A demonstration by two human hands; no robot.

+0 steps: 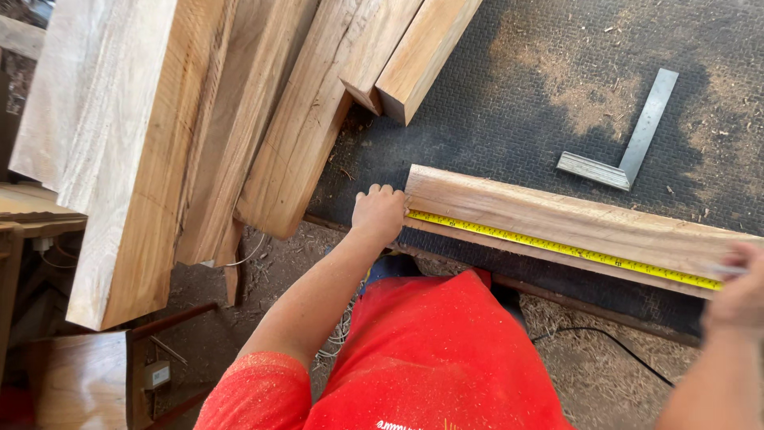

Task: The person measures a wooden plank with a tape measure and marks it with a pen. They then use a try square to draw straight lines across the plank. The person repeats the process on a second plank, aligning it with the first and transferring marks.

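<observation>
Nearest the camera we see the person's red shirt (pixel 434 358), dusted with fine sawdust, from which both bare arms reach toward a dark textured bench top (pixel 509 103). The left hand (pixel 379 213) is curled shut against the left end of a long wooden board (pixel 557 219), where it pins the start of a yellow measuring tape (pixel 557 247). The right hand (pixel 740 291) sits at the right border of the view, partly cut off and blurred; it rests at the far end of the tape, and we cannot tell how its fingers are set. The tape runs taut along the near face of the board, from one hand to the other. The board itself lies along the near edge of the bench top, slanting slightly down to the right. Below that edge we note a sawdust-covered floor (pixel 589 358) crossed by a thin black cable (pixel 605 338). Farther back, near the right edge of the bench top and well apart from the board, lies a metal try square (pixel 629 143), its blade pointing away. At the left edge of the bench top a stack of thick timber planks (pixel 199 127) leans across, its ends overhanging the floor. Loose sawdust patches the far corner.
</observation>
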